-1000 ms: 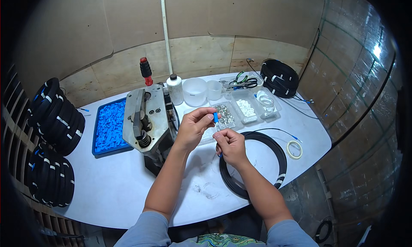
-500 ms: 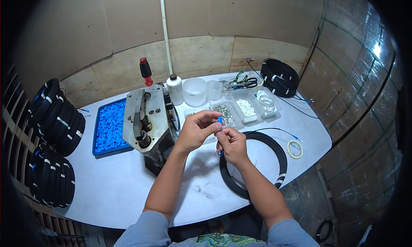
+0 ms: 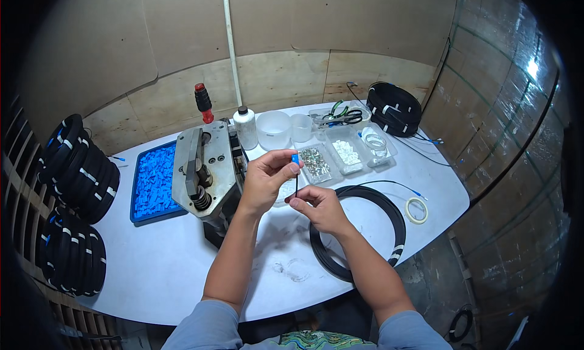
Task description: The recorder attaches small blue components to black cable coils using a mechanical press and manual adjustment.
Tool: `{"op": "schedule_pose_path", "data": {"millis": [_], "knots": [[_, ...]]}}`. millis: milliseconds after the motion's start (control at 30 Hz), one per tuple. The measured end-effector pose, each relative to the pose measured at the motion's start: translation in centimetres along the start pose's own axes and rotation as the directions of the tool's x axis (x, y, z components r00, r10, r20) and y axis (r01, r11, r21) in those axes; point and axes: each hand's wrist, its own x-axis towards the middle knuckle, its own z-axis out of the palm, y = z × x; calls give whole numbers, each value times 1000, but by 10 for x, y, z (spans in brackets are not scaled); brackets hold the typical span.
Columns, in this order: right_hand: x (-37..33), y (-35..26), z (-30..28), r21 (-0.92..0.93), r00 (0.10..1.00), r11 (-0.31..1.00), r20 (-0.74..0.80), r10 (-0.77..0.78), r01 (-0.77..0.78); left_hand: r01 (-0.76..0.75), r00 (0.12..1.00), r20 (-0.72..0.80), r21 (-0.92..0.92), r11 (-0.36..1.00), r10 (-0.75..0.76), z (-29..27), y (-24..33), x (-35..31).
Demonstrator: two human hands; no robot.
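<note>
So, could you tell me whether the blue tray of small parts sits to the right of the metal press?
No, the blue tray lies on the left of the metal press, at the table's left side.

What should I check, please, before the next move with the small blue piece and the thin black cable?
1. Blue piece pinched in left hand fingertips: ok.
2. Thin black cable held upright by right hand, just under the blue piece: ok.
3. Cable end seated in the blue piece: cannot tell, too small.
4. Black cable coil lying flat on the table, beside the right hand: ok.
5. Metal press apart from both hands: ok.
</note>
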Motion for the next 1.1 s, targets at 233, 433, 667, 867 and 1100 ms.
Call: {"op": "schedule_pose_path", "data": {"millis": [233,433,667,867,1100], "knots": [[-2,3,3,203,994,979,-114,-6,29,73,995,74,-98,992,-66,-3,4,-1],[-4,-5,-1,363,991,930,-132,-9,56,79,993,89,-63,995,-74,0,-7,1],[-2,-4,1,145,996,986,4,87,-86,130,991,61,-190,973,-120,2,-4,1],[-1,1,2,317,986,948,-164,37,17,157,972,192,-95,983,-137,0,-6,0],[-1,-3,3,354,970,932,-244,7,82,199,957,197,93,976,-214,2,2,-1]]}}
